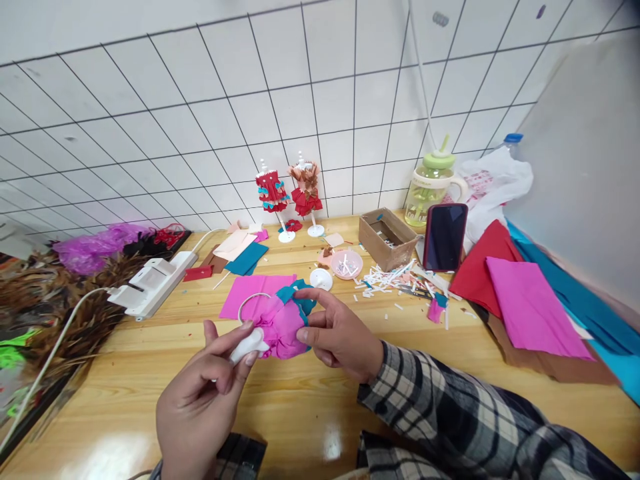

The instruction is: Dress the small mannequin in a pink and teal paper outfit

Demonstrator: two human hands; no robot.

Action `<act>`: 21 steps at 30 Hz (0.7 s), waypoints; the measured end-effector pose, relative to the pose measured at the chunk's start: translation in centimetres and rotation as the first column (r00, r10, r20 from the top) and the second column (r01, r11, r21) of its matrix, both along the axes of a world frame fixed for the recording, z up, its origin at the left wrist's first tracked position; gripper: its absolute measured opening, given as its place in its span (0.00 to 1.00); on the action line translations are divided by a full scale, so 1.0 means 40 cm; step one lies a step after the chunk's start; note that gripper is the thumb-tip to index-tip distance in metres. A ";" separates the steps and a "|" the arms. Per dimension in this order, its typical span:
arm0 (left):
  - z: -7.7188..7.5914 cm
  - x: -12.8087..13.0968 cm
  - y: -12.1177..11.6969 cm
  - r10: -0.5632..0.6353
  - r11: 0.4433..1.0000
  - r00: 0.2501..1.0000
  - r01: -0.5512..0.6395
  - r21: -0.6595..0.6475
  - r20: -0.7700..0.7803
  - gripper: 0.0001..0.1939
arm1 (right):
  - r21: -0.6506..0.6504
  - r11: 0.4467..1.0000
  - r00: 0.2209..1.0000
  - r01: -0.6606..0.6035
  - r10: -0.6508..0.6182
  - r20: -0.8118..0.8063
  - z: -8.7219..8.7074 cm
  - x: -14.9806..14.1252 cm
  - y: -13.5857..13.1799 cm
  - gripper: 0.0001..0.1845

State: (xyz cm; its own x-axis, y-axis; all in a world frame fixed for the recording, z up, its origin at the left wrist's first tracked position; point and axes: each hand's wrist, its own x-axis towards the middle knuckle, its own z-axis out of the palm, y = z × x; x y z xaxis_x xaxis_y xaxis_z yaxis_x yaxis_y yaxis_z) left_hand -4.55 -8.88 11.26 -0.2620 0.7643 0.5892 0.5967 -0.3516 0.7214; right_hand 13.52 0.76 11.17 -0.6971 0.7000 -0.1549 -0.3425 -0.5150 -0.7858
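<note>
My left hand is closed on a small white mannequin bust, held sideways over the table. A pink crepe-paper dress with a teal trim is wrapped around the bust. My right hand grips the dress at its teal edge between thumb and fingers. Beside the dress curves a thin pale ring, whose lower end is hidden. A pink paper sheet lies behind my hands, near a round white base.
Two dressed miniature mannequins stand by the tiled wall. A cardboard box, a pink dish, a phone and a bottle are at back right. Paper sheets lie right; a power strip lies left.
</note>
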 end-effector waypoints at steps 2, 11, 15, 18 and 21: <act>0.004 0.003 -0.001 0.001 1.000 1.000 -0.001 -0.004 -0.002 0.21 | -0.010 1.000 1.000 0.001 -0.001 0.010 0.003 0.004 0.002 0.35; 0.019 0.016 -0.009 -0.044 0.994 0.993 0.054 -0.093 0.105 0.20 | 0.057 0.996 0.994 0.075 -0.079 0.073 0.008 0.010 0.004 0.39; 0.017 0.009 -0.009 -0.066 0.995 0.997 0.069 -0.075 0.030 0.20 | 0.128 0.992 0.992 0.005 -0.021 0.122 0.007 0.009 0.002 0.43; 0.011 0.000 -0.015 -0.084 0.995 0.996 0.083 -0.048 -0.026 0.20 | 0.267 0.963 0.966 0.025 -0.092 0.242 0.004 0.019 0.014 0.41; 0.012 -0.009 -0.024 -0.040 0.999 0.999 0.040 -0.021 0.019 0.20 | 0.516 0.852 0.882 0.088 -0.307 0.358 0.006 0.044 0.042 0.30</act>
